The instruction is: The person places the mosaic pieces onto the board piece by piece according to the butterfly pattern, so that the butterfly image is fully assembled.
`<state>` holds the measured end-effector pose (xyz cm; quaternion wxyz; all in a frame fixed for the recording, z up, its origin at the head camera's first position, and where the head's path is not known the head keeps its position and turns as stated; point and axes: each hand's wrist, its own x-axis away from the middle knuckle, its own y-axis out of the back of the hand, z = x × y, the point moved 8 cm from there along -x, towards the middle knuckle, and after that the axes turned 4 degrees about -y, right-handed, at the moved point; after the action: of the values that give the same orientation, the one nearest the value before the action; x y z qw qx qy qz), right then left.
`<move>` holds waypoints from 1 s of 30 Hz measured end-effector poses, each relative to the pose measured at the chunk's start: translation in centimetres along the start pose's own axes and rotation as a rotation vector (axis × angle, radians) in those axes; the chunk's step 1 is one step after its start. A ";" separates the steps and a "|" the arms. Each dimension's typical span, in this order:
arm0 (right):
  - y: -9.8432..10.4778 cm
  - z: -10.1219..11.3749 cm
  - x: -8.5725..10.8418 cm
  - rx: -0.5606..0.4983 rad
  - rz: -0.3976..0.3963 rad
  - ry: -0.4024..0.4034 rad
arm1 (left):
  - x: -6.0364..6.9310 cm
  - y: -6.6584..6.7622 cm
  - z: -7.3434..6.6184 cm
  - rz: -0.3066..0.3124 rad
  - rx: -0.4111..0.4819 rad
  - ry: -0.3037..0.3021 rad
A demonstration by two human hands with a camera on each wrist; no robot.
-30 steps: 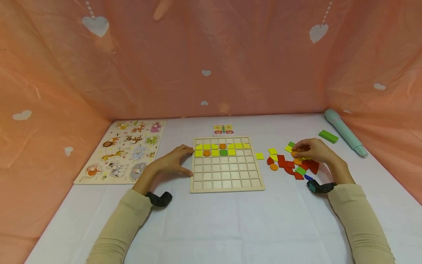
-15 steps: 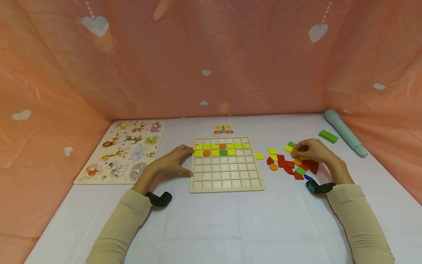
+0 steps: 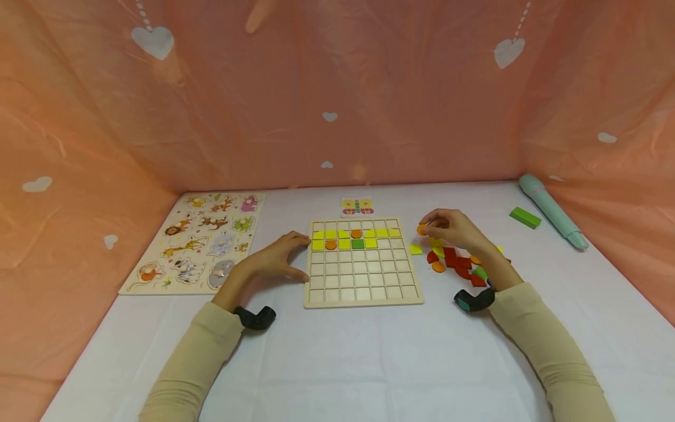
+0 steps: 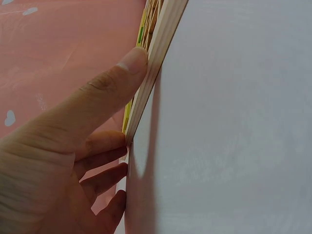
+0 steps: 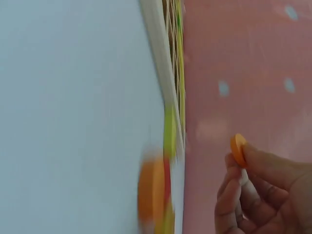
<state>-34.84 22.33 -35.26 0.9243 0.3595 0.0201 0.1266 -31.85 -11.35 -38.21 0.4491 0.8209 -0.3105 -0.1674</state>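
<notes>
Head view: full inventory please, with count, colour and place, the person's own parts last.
grid board: 1, pale wood, mid-table
fitted tiles: several, yellow, board's far rows
fitted discs: 2, orange, same rows
fitted square: 1, green, same rows
held disc: 1, orange, between right fingertips
loose tiles: many, partly hidden, mixed colours, right of board
pattern card: 1, multicoloured, beyond board
animal puzzle: 1, multicoloured, left
block: count unclear, green, right
wand: 1, teal, far right
tablecloth: 1, white, underneath
curtain: 1, peach with white hearts, behind and beside
wrist devices: 2, black, on wrists
sleeves: 2, beige, forearms
left hand: 1, touching board's left edge
right hand: 1, by loose tiles
</notes>
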 end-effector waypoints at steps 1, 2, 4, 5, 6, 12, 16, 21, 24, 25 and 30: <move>-0.7 0.5 -0.4 -0.021 0.015 -0.004 | 0.0 0.0 0.0 0.000 0.002 -0.003; -1.4 1.2 -0.5 -0.046 0.031 -0.006 | 0.0 0.0 0.0 0.000 0.006 -0.003; -2.8 1.9 -1.1 -0.128 0.063 -0.020 | -0.1 -0.1 -0.1 0.002 0.007 -0.001; -3.5 2.3 -1.4 -0.149 0.069 -0.028 | -0.1 -0.2 -0.1 0.003 0.006 0.000; -4.0 2.5 -1.7 -0.161 0.072 -0.038 | -0.2 -0.2 0.0 0.004 0.004 0.003; -5.6 3.1 -3.0 -0.036 0.022 0.005 | -0.2 -0.1 0.1 0.006 0.002 0.017; -6.0 3.1 -3.1 0.001 0.001 0.011 | -0.1 -0.1 0.1 0.002 -0.004 0.007; -6.2 2.9 -3.1 0.016 -0.025 0.029 | 0.0 -0.1 0.1 0.000 -0.002 0.000; -6.3 3.0 -3.0 0.025 -0.038 0.048 | 0.0 -0.1 0.0 0.001 -0.002 0.002; -6.3 3.1 -3.0 0.029 -0.041 0.056 | 0.0 -0.1 0.0 0.001 -0.001 0.004; -6.3 3.3 -2.9 0.067 -0.045 0.072 | 0.0 0.0 0.0 -0.001 0.001 0.010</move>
<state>-35.78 14.93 -37.21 0.9130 0.3851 0.0656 0.1178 -31.83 -11.37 -38.18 0.4501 0.8221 -0.3079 -0.1635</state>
